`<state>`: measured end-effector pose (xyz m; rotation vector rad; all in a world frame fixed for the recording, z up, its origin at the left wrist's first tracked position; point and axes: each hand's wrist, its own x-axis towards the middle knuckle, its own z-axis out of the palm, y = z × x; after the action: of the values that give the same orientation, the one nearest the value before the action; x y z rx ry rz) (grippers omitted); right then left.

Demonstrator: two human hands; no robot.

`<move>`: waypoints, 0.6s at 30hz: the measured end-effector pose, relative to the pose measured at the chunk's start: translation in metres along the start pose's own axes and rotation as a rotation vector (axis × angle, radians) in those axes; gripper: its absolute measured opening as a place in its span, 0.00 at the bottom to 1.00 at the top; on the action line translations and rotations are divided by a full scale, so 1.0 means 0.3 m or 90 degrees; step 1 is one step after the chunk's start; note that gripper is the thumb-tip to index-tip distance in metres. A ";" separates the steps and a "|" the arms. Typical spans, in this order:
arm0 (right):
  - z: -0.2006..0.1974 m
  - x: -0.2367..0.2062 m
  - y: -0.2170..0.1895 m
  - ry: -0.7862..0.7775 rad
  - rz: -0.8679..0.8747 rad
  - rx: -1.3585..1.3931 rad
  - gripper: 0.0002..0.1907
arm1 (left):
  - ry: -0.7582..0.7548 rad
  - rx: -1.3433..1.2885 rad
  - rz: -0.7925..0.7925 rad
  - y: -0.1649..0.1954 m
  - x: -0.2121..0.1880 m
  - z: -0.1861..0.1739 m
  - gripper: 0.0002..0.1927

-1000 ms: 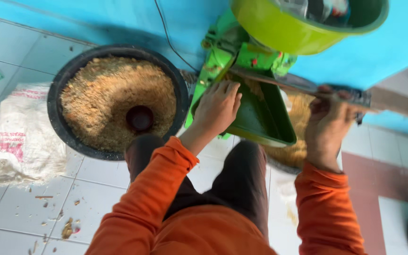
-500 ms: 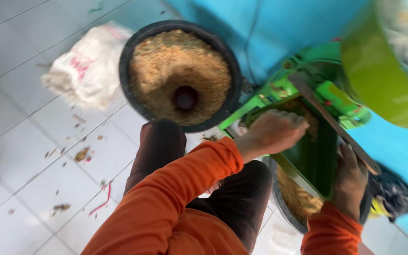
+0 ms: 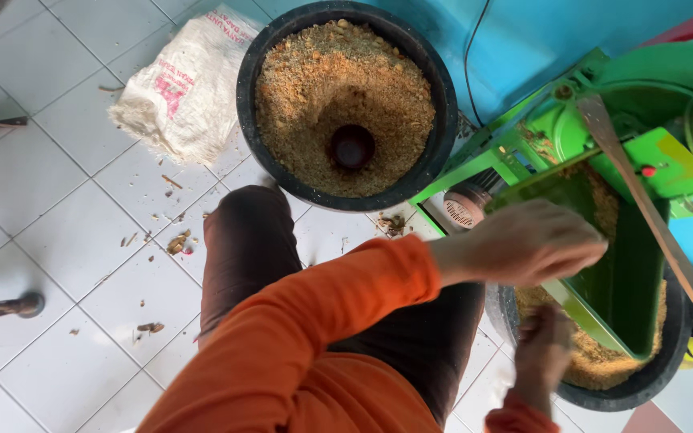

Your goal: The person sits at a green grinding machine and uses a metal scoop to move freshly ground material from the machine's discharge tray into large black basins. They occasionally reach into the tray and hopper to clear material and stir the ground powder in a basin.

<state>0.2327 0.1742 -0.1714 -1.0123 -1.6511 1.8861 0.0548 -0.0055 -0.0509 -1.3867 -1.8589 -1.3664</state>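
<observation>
Green sheet-metal chute (image 3: 615, 273) of a green grinding machine (image 3: 603, 104) slopes down into a black tub (image 3: 651, 385) at lower right; tub holds tan, coarse ground meal (image 3: 595, 365) heaped under the chute mouth. Meal residue clings to the chute's upper inner wall.

Left hand (image 3: 535, 244): hovers over the chute's near edge, palm down, fingers extended and held together, slightly motion-blurred. Holds nothing visible. Contact with the chute rim cannot be confirmed.

Right hand (image 3: 545, 349): lower, at the near rim of the black tub, just beside the chute's lower edge. Fingers curled inward; whether they grip anything cannot be told, since the view is blurred and partly cut off by the orange sleeve (image 3: 322, 329).

Long wooden stick (image 3: 643, 200) lies diagonally across the machine top and chute, far end past the tub rim.

Second vessel: large black round bucket (image 3: 435, 96) at upper centre, filled with the same tan meal, with a dark funnel-like hollow (image 3: 352, 147) in the middle. It stands on the white tiled floor (image 3: 66, 240), just beside the machine frame.

White woven sack (image 3: 186, 88) lies crumpled left of the bucket. Scattered crumbs (image 3: 176, 243) on tiles near the person's dark trouser leg (image 3: 246, 248). Blue wall (image 3: 539, 32) behind the machine.
</observation>
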 end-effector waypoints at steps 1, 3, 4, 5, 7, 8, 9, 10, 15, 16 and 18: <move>0.048 -0.046 0.021 -0.021 -0.040 -0.143 0.08 | 0.117 -0.048 0.082 -0.007 -0.054 -0.044 0.18; 0.177 -0.093 0.030 -0.115 -0.164 -0.304 0.11 | 0.090 -0.050 0.099 -0.074 -0.169 -0.142 0.27; 0.268 -0.085 0.030 -0.140 -0.126 -0.336 0.12 | 0.117 -0.097 0.069 -0.136 -0.247 -0.214 0.27; 0.373 -0.057 0.033 -0.165 -0.089 -0.363 0.14 | 0.143 -0.142 0.042 -0.214 -0.328 -0.294 0.27; 0.595 0.008 0.069 -0.247 0.001 -0.477 0.18 | 0.051 -0.005 -0.307 -0.349 -0.430 -0.373 0.27; 0.703 0.042 0.104 -0.328 0.007 -0.414 0.20 | -0.030 0.053 -0.422 -0.436 -0.459 -0.397 0.28; 0.827 0.078 0.156 -0.409 0.015 -0.349 0.22 | -0.114 0.113 -0.535 -0.520 -0.485 -0.419 0.29; 0.947 0.112 0.217 -0.437 0.077 -0.314 0.24 | -0.228 0.126 -0.634 -0.579 -0.517 -0.436 0.33; 1.384 0.330 0.483 -0.449 0.035 -0.568 0.38 | -0.262 0.058 -0.782 -0.773 -0.649 -0.467 0.43; 1.445 0.390 0.529 -0.454 0.033 -0.674 0.39 | -0.366 0.068 -0.826 -0.816 -0.662 -0.465 0.44; 1.564 0.499 0.613 -0.469 0.035 -0.893 0.43 | -0.584 0.079 -0.914 -0.866 -0.698 -0.436 0.46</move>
<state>-0.1924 -0.0586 -0.3753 -0.7143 -3.5549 0.8939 -0.1210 -0.2188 -0.2788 -0.4003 -3.8448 -0.9917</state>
